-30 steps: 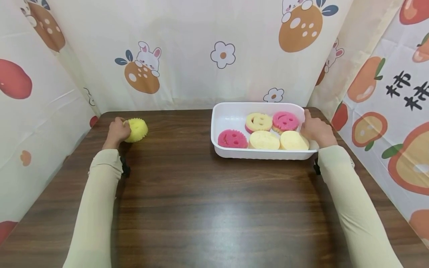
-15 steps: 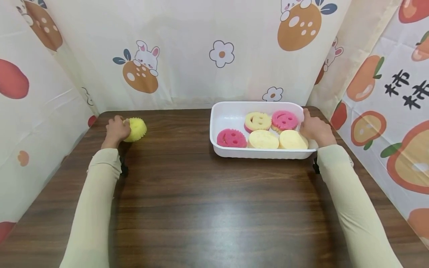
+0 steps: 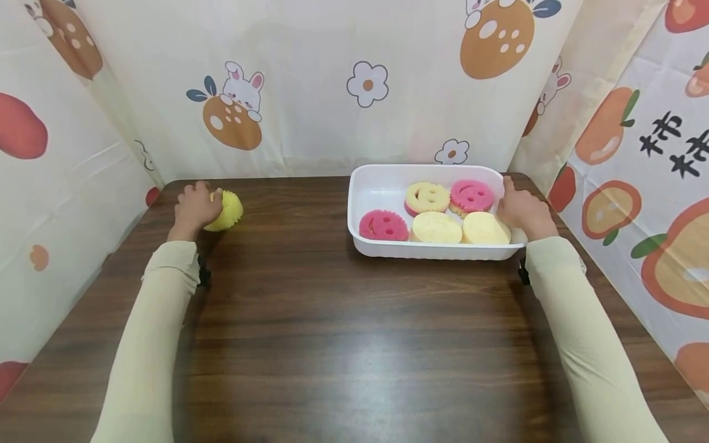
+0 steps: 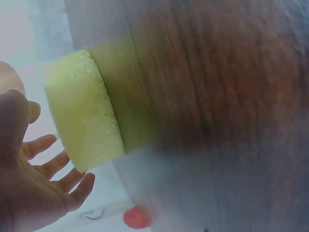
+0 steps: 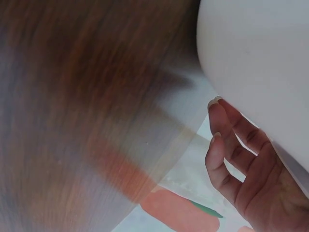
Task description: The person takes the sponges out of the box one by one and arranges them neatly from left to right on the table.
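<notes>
Five sponges already lie in the tray, and one is out on the table, so by my reckoning the gathering is nearly done, with a single piece left to bring over.

At about ten o'clock on the table, my left hand grasps the yellow sponge near the far left corner. Its fingers curl round the sponge's left side in the head view. The sponge is a thick round pad, pale yellow, with a rough foamy edge and a scalloped rim, and it stands on its edge on the wood.

At about two o'clock sits the white tray, with a red smiley sponge, two plain pale-yellow ones in the near row, and a yellow-faced one and a pink one behind. My right hand clasps the tray's right rim, fingers wrapped against its outer wall.
</notes>
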Tool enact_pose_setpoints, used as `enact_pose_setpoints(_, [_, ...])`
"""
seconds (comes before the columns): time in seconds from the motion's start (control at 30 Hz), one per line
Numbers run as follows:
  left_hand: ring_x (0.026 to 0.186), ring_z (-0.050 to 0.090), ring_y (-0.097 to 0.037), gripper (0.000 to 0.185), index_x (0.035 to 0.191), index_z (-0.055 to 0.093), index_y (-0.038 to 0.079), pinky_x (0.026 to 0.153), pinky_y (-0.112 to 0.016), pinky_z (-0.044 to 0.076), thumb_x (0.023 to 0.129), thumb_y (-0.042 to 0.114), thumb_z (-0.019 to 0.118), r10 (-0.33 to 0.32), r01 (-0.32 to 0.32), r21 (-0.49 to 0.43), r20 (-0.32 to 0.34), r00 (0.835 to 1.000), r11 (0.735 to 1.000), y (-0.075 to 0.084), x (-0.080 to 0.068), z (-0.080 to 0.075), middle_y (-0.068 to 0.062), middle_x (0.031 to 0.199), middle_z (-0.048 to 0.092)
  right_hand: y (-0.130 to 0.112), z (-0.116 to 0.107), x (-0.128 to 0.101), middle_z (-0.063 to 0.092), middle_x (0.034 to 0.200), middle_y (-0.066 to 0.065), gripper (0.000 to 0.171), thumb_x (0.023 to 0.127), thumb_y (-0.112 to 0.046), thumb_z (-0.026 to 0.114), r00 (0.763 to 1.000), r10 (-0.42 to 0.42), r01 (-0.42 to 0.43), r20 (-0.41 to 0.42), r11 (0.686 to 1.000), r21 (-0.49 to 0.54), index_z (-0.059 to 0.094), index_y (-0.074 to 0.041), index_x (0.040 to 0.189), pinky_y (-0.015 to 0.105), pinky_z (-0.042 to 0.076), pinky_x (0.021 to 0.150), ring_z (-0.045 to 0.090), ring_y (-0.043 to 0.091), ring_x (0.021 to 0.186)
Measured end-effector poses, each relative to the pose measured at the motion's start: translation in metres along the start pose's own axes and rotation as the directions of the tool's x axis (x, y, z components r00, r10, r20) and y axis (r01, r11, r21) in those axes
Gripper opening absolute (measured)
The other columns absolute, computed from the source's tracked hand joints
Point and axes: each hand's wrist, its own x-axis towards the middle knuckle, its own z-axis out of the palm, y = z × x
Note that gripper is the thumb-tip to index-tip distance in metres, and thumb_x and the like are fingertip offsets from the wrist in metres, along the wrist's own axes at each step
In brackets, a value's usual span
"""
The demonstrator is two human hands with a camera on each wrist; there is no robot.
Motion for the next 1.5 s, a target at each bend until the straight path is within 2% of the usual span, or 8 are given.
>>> enact_pose_setpoints(0.27, [0.129, 0.028, -0.063, 0.071, 0.145, 0.034, -0.009, 0.105, -0.074, 0.022, 0.104, 0.048, 0.021, 0.037, -0.037, 0.019, -0.015, 0.999, 0.999, 0.009, -0.002, 0.002, -0.043, 0.143, 0.031, 0.001, 0.002, 0.001, 0.039, 0.138, 0.042, 0.079, 0.102, -0.031, 0.039, 1.0, 0.006, -0.006, 0.005, 1.0, -0.004, -0.01, -0.003, 0.157, 0.075, 0.04, 0.094, 0.048, 0.06, 0.116])
enact_pose_setpoints(0.53, [0.131, 0.031, -0.06, 0.068, 0.146, 0.036, -0.006, 0.105, -0.074, 0.024, 0.104, 0.046, 0.024, 0.049, -0.055, -0.071, -0.083, 0.995, 0.996, 0.009, -0.001, -0.001, -0.038, 0.145, 0.036, 0.0, 0.0, 0.002, 0.039, 0.138, 0.042, 0.078, 0.102, -0.031, 0.038, 1.0, -0.005, 0.005, -0.003, 1.0, -0.013, -0.009, -0.002, 0.157, 0.075, 0.041, 0.093, 0.048, 0.06, 0.117])
enact_pose_setpoints(0.73, [0.133, 0.032, -0.058, 0.066, 0.147, 0.036, -0.006, 0.107, -0.072, 0.024, 0.104, 0.044, 0.026, 0.076, -0.089, -0.125, -0.108, 0.991, 0.988, 0.014, -0.007, -0.004, -0.036, 0.144, 0.038, 0.001, 0.0, 0.003, 0.039, 0.138, 0.042, 0.077, 0.102, -0.031, 0.038, 1.0, -0.008, 0.008, -0.003, 1.0, -0.009, -0.007, -0.002, 0.157, 0.075, 0.04, 0.094, 0.048, 0.061, 0.117])
enact_pose_setpoints(1.07, [0.136, 0.033, -0.053, 0.064, 0.147, 0.036, -0.006, 0.11, -0.066, 0.028, 0.104, 0.041, 0.031, 0.162, -0.179, -0.213, -0.095, 0.982, 0.961, 0.032, -0.01, -0.004, -0.035, 0.145, 0.039, 0.001, 0.002, 0.005, 0.04, 0.138, 0.042, 0.076, 0.102, -0.03, 0.036, 1.0, -0.003, 0.003, -0.004, 1.0, -0.014, -0.008, -0.002, 0.157, 0.074, 0.04, 0.094, 0.049, 0.06, 0.115])
enact_pose_setpoints(1.3, [0.134, 0.035, -0.052, 0.061, 0.146, 0.037, -0.007, 0.108, -0.065, 0.03, 0.105, 0.038, 0.033, 0.208, -0.222, -0.207, -0.089, 0.974, 0.953, 0.052, -0.015, -0.005, -0.035, 0.143, 0.041, -0.001, -0.001, 0.001, 0.041, 0.135, 0.042, 0.077, 0.102, -0.029, 0.038, 1.0, -0.005, 0.005, -0.008, 1.0, -0.016, -0.008, -0.001, 0.157, 0.074, 0.041, 0.093, 0.05, 0.06, 0.114])
enact_pose_setpoints(1.5, [0.134, 0.038, -0.05, 0.055, 0.144, 0.04, -0.007, 0.11, -0.063, 0.031, 0.105, 0.032, 0.038, 0.242, -0.261, -0.214, -0.108, 0.964, 0.941, 0.066, -0.017, -0.001, -0.034, 0.142, 0.042, -0.002, -0.002, 0.001, 0.04, 0.136, 0.042, 0.079, 0.101, -0.03, 0.04, 1.0, 0.0, 0.0, 0.0, 1.0, -0.009, -0.008, -0.001, 0.156, 0.075, 0.04, 0.094, 0.049, 0.06, 0.115])
